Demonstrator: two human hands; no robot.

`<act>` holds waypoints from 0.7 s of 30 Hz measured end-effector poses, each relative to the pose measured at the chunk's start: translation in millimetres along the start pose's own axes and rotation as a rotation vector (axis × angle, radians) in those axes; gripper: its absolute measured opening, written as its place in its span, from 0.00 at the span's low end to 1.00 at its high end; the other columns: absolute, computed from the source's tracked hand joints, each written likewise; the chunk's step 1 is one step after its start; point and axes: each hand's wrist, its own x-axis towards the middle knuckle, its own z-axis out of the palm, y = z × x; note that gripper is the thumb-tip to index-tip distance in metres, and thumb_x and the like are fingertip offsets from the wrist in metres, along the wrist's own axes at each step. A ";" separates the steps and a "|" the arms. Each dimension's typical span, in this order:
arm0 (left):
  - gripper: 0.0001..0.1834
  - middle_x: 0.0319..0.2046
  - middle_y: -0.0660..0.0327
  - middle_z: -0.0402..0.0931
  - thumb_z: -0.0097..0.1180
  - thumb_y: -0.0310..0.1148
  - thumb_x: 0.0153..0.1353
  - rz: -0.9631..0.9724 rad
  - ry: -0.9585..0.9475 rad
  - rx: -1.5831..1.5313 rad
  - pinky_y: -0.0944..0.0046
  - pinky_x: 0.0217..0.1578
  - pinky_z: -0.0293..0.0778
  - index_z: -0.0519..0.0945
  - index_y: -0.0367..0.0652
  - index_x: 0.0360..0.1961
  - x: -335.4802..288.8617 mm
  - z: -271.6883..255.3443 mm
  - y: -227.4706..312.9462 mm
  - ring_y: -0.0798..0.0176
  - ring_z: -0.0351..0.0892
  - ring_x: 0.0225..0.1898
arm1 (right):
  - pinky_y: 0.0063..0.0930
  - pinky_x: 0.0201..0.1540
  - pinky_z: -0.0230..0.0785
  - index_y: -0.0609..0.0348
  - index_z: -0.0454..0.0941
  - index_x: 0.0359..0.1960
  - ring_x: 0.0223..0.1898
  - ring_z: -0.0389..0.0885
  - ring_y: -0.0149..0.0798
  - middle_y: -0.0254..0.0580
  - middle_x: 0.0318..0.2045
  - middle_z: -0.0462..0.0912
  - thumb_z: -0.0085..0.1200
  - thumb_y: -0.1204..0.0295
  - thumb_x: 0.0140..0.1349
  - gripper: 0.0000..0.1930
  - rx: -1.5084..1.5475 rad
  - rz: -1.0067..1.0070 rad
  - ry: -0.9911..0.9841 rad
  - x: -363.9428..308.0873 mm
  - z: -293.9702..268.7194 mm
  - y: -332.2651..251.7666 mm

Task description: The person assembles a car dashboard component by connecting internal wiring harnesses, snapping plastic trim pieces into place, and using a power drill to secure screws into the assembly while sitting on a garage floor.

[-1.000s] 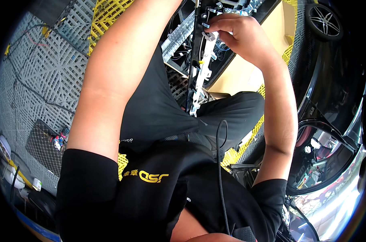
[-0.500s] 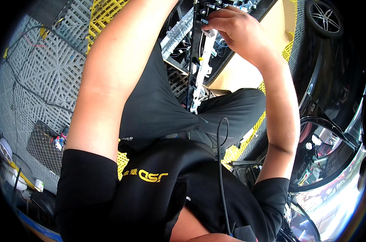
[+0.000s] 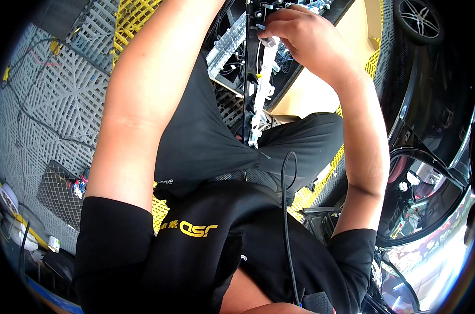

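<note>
On my feed, the long black-and-white strip point(image 3: 259, 97) runs between the black-trousered legs point(image 3: 303, 133). I have the right hand point(image 3: 295, 32) curled at its upper part; whether it pinches there, I can't quite tell. The left hand's grip is out of view. Cardboard point(image 3: 308, 97) lies right of the strip.

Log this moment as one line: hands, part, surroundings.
left hand: out of view | right hand: at upper part of black-and-white strip | nearby: cardboard, car wheel
</note>
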 end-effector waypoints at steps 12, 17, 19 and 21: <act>0.26 0.34 0.57 0.86 0.49 0.56 0.68 -0.023 -0.006 -0.048 0.57 0.37 0.83 0.85 0.44 0.44 -4.9 -6.4 13.7 0.57 0.86 0.34 | 0.28 0.53 0.78 0.69 0.76 0.60 0.48 0.85 0.33 0.40 0.45 0.84 0.42 0.82 0.75 0.16 0.601 0.340 0.507 -51.9 27.2 22.0; 0.26 0.34 0.58 0.86 0.51 0.57 0.67 0.023 0.082 0.039 0.57 0.37 0.83 0.86 0.45 0.44 -10.0 -6.6 18.7 0.57 0.86 0.33 | 0.22 0.45 0.72 0.58 0.80 0.53 0.38 0.82 0.27 0.35 0.33 0.84 0.46 0.74 0.68 0.15 0.985 0.729 0.422 -63.9 75.1 20.7; 0.26 0.34 0.59 0.86 0.51 0.57 0.67 0.015 0.052 0.027 0.58 0.36 0.83 0.86 0.45 0.43 -8.1 -11.2 19.6 0.58 0.86 0.33 | 0.20 0.45 0.70 0.57 0.77 0.51 0.38 0.79 0.26 0.31 0.35 0.82 0.48 0.73 0.66 0.13 1.115 0.726 0.419 -63.4 86.0 5.2; 0.25 0.34 0.60 0.86 0.51 0.57 0.67 0.017 0.049 0.023 0.58 0.36 0.83 0.86 0.45 0.43 -6.2 -10.7 17.7 0.58 0.85 0.32 | 0.19 0.44 0.68 0.58 0.76 0.51 0.39 0.74 0.25 0.30 0.40 0.79 0.56 0.73 0.65 0.13 1.224 0.735 0.460 -58.4 97.4 -10.8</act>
